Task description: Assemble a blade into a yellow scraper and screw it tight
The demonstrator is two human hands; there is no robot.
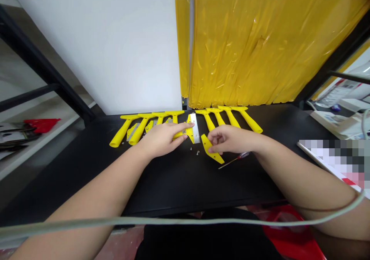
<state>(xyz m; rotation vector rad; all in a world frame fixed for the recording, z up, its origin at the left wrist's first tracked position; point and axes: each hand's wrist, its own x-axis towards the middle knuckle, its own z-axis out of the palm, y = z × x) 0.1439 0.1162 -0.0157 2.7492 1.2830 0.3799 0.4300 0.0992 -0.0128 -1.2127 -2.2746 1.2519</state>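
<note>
A: Where's the tool & which way does it point?

B: Yellow scraper (190,133), approx. mid-desk (173,187), under the person's L hand (162,138). Handle runs horiz. to the L, mostly hidden by the hand; head faces R.

A: And its blade?

B: Silvery blade (196,131) on the head's R side. Long axis runs away from the person, far end leaning slightly L, i.e. crosswise to the handle, like a T.

A: L fingers?

B: Thumb & index moderately apart, holding the scraper's neck btw them; index tip on the head, nr the blade.

A: R side?

B: R hand (228,138) pinches a yellow plate (213,155) w/ small holes; fingers narrow, curled in. Plate's long axis is diag., far L to near R, just beside the blade but apart from it.

A: Around them?

B: Screwdriver (231,161) nr the R wrist, tip to near L. Small screws (197,152) btw scraper & plate. Behind, L: row of yellow tools (120,133), handles slanting near L, w/ yellow-and-metal pieces (132,132) among them. Behind, R: second row (251,123), handles slanting near R. Backdrop: white panel (130,48) L, yellow sheeting (248,52) R.
</note>
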